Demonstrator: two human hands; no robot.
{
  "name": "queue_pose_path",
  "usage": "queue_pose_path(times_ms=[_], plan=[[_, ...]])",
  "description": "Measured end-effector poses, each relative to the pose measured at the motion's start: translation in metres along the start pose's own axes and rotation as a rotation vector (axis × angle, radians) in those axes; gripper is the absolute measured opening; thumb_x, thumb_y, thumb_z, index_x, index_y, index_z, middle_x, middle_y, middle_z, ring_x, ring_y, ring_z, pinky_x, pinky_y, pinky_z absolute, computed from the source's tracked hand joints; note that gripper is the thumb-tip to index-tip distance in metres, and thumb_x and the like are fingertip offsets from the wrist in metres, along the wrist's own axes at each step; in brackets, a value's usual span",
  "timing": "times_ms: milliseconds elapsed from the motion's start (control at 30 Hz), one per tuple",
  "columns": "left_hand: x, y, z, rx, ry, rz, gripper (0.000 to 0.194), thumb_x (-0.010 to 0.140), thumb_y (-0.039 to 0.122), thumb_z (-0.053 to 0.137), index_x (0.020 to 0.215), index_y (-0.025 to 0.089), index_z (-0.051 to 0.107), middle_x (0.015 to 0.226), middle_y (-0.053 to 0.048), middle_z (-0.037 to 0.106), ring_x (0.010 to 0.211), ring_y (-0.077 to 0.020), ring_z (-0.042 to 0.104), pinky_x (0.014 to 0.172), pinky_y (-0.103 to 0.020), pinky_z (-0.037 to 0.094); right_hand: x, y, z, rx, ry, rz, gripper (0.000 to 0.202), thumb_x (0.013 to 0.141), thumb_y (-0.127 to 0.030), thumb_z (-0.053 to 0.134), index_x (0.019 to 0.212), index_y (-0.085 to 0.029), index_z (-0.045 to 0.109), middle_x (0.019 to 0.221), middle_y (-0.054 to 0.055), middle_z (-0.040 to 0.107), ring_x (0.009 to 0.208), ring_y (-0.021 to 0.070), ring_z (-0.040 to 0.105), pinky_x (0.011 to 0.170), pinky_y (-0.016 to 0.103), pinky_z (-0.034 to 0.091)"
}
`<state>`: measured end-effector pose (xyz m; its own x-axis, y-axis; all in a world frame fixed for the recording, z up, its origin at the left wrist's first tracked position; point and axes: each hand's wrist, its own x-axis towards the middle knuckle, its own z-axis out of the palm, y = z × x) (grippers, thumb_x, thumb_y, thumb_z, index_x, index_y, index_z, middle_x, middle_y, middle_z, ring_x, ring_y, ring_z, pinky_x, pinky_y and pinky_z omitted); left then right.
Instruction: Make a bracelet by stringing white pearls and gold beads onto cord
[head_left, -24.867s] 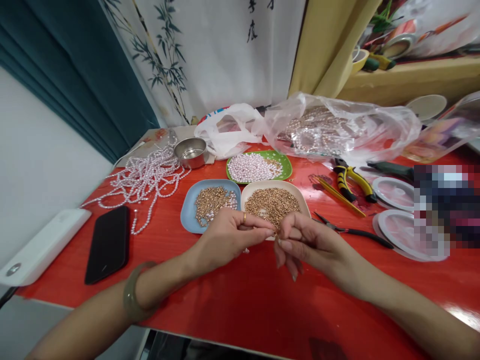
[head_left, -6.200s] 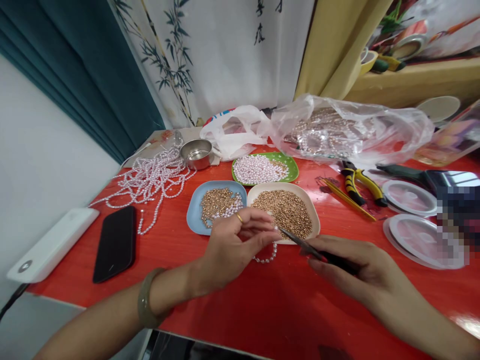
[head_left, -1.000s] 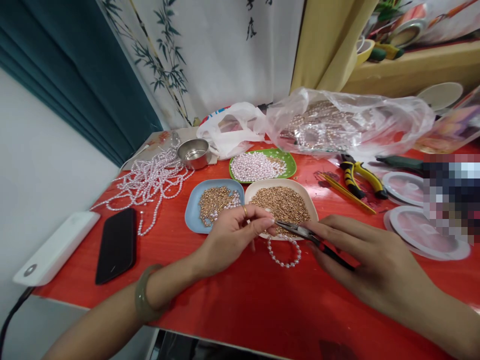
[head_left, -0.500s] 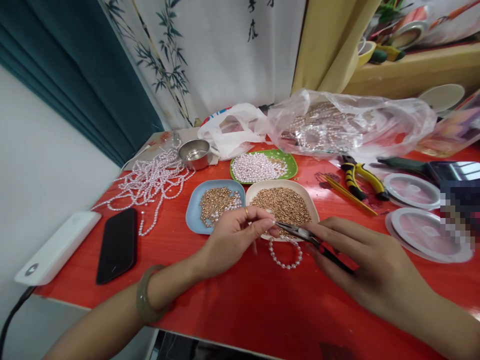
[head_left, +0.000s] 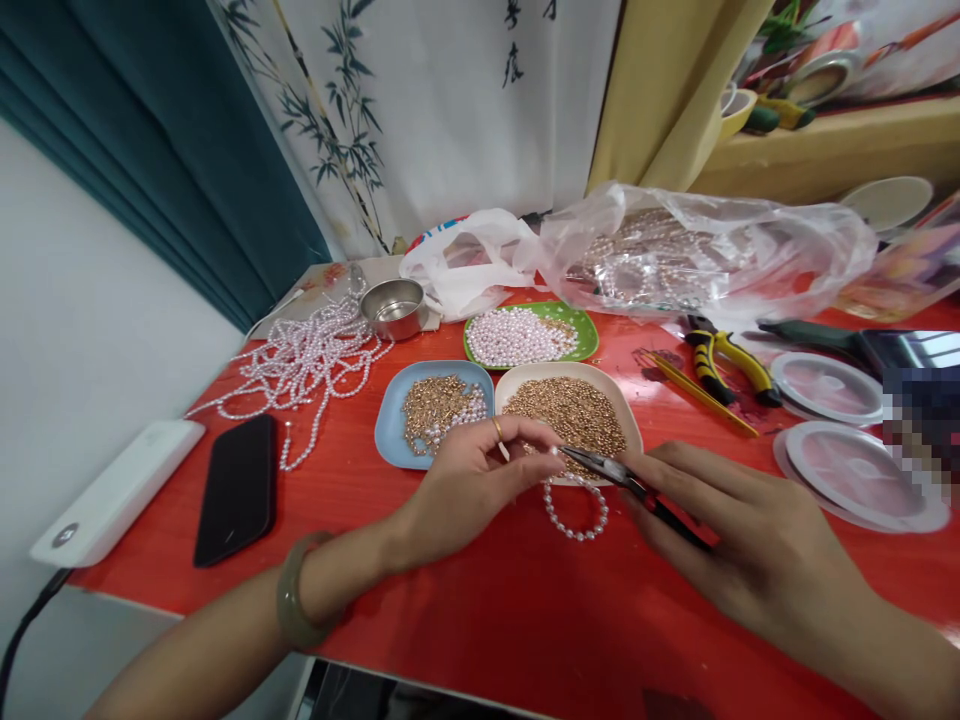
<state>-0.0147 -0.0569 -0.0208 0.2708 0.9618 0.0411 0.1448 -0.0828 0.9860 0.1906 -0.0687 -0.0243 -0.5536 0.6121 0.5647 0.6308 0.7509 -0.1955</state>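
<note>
My left hand (head_left: 480,475) pinches one end of a pearl bracelet (head_left: 576,535) between thumb and forefinger, and its loop hangs below the fingertips. My right hand (head_left: 739,535) is wrapped round a pair of needle-nose pliers (head_left: 626,475), their jaw tips pointing left and meeting the work at my left fingertips. What lies between the jaws is too small to make out. Just behind my hands is a cream tray (head_left: 636,432) of gold beads. Beside it, a blue tray (head_left: 388,425) holds gold and pearl beads, partly hidden by my left hand.
A green plate (head_left: 586,335) bears pink-white beads, near a metal bowl (head_left: 394,310). Bead strands (head_left: 322,345) and a phone (head_left: 236,490) lie left. To the right are yellow-black pliers (head_left: 731,365), yellow tweezers (head_left: 701,393) and line spools (head_left: 862,475). Plastic bags (head_left: 705,250) stand behind.
The whole view has shifted slightly. My left thumb and forefinger have moved a little at the bracelet's end, and a pale bead shows between them. The pliers stay at the fingertips.
</note>
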Motion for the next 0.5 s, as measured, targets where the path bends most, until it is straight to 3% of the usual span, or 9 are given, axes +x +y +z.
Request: queue_pose_path(times_ms=[100,267,367,500], plan=[[-0.0023,-0.0021,0.0002,0.115,0.075,0.137,0.020,0.068,0.027,0.068,0.085,0.016,0.065,0.066,-0.001,0.061,0.053,-0.0088,0.047,0.047,-0.020,0.037,-0.0014,-0.0008,0.0003,-0.013,-0.011,-0.009,0.020,0.081,-0.012,0.045,0.097,-0.010,0.056,0.080,0.014,0.066,0.062,0.0191,0.064,0.045,0.026,0.049],[-0.0037,-0.0030,-0.0019,0.234,0.116,0.296,0.012,0.072,0.024,0.065,0.079,0.015,0.069,0.061,-0.003,0.061,0.055,-0.0114,0.049,0.050,-0.024,0.039,-0.0037,-0.0019,0.0011,-0.016,-0.013,-0.007,0.019,0.082,-0.012,0.045,0.098,-0.011,0.054,0.081,0.013,0.065,0.063,0.0190,0.064,0.045,0.026,0.049],[-0.0033,-0.0022,-0.0022,0.160,0.111,0.248,0.008,0.070,0.022,0.066,0.075,0.016,0.070,0.062,-0.003,0.063,0.056,-0.0115,0.051,0.053,-0.024,0.041,-0.0048,-0.0013,0.0016,-0.006,-0.011,-0.003,0.020,0.081,-0.012,0.046,0.099,-0.012,0.054,0.081,0.012,0.065,0.064,0.0188,0.064,0.046,0.026,0.048],[-0.0035,0.0006,-0.0005,-0.028,0.090,0.081,0.003,0.066,0.018,0.068,0.069,0.017,0.069,0.063,-0.002,0.066,0.055,-0.0102,0.053,0.053,-0.022,0.043,-0.0049,-0.0013,0.0019,0.013,0.002,-0.014,0.020,0.081,-0.011,0.045,0.099,-0.013,0.053,0.080,0.012,0.064,0.063,0.0186,0.064,0.045,0.025,0.048]])
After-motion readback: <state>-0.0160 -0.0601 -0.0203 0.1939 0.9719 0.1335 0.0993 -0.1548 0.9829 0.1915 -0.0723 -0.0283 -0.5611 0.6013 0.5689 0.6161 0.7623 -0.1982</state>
